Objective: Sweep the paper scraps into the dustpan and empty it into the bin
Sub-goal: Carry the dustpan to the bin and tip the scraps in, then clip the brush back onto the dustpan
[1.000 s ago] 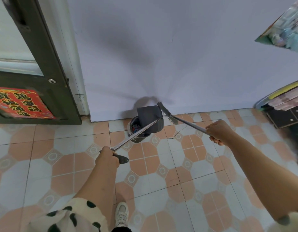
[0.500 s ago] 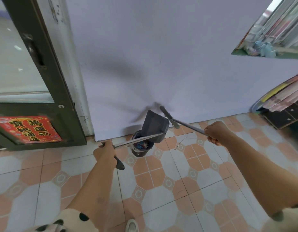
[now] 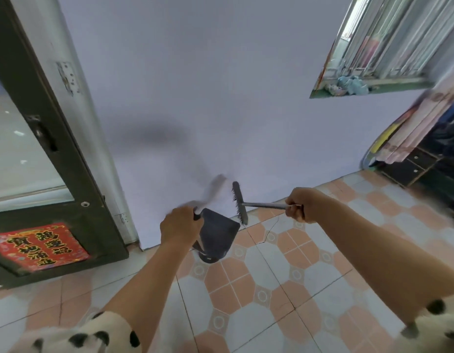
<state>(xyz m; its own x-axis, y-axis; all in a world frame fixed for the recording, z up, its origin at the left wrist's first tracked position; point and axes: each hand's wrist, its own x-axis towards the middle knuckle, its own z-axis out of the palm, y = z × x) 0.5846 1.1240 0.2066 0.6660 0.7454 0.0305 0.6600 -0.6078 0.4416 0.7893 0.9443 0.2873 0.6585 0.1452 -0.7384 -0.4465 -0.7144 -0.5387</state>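
My left hand (image 3: 181,229) grips the black end of the dustpan's metal handle, which is blurred by motion. The dark dustpan (image 3: 219,234) hangs tilted right beside that hand and covers most of the small round bin (image 3: 208,258), whose lower rim alone shows under it at the foot of the wall. My right hand (image 3: 301,205) holds the metal handle of the broom. The broom head (image 3: 238,202) stands on end just right of the dustpan, bristles facing left, lifted off the floor. No paper scraps are visible.
A lilac wall (image 3: 221,98) closes the space ahead. A dark-framed glass door (image 3: 55,149) with a red sign (image 3: 38,247) stands at the left. A window and a dark cabinet (image 3: 422,164) with stacked cloth sit at the right. The tiled floor (image 3: 259,289) lies below.
The dustpan has swung in toward my left hand and now hangs over the bin. The broom head has turned upright and come nearer. My view has tilted up.
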